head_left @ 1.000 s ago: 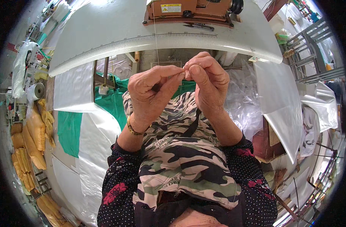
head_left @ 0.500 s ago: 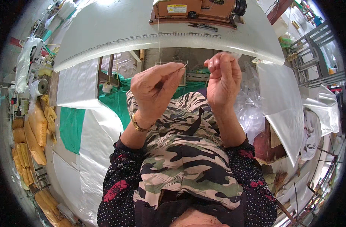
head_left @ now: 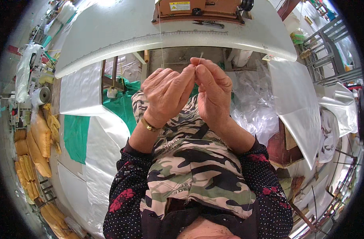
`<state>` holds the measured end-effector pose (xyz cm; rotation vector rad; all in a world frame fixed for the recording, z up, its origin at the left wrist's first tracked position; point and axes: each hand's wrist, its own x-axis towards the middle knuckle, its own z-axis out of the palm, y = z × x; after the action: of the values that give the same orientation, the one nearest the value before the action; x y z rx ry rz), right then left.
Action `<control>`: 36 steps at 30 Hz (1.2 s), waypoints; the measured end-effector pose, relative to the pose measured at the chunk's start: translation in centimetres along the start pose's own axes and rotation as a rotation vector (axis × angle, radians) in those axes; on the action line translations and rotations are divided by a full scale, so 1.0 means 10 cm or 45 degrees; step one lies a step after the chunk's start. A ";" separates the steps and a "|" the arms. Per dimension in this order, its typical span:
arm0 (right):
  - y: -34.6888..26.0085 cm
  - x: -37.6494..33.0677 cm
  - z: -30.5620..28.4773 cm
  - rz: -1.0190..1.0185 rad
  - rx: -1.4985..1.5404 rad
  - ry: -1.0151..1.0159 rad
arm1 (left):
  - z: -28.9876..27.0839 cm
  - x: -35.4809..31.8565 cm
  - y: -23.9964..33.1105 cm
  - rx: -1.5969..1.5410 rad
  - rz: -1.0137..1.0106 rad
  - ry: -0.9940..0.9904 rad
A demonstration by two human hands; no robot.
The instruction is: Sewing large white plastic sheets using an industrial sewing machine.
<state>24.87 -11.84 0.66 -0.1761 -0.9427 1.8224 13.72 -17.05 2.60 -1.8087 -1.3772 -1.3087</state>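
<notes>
My left hand [head_left: 170,91] and my right hand [head_left: 214,89] meet fingertip to fingertip in front of the table edge. Both are closed in a pinch. A short pale end of thread [head_left: 201,55] sticks up from between thumb and forefinger of the right hand, and the left fingertips press against the same spot. Another stretch of thin white thread [head_left: 161,44] runs down from the brown sewing machine [head_left: 198,10] to behind my left hand. How the two pieces join is hidden by the fingers.
A pale worktable [head_left: 122,28] with a printed ruler scale carries the machine and a pen [head_left: 209,24]. White plastic sheeting [head_left: 295,95] hangs at the right, more lies at the left. Clear plastic [head_left: 253,93] and green sheeting [head_left: 76,135] lie below. Yellow bundles [head_left: 38,147] line the far left.
My right hand has moved left and its fingertips now meet those of my left hand. The thread end now stands up at the right fingertips. The view has shifted slightly.
</notes>
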 end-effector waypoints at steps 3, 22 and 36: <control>-0.02 0.04 0.01 -0.024 0.038 0.004 | 0.02 0.00 0.00 0.028 0.035 -0.017; -0.32 0.17 0.00 0.068 -0.665 -0.263 | -0.06 0.19 -0.07 -0.652 -0.657 -0.036; -0.29 0.26 -0.06 -0.093 -0.841 -0.313 | -0.06 0.26 -0.21 -0.821 -0.684 0.037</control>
<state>26.02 -8.87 2.94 -0.3231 -1.6845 1.4281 11.62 -15.70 4.87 -1.8374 -1.6127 -2.2581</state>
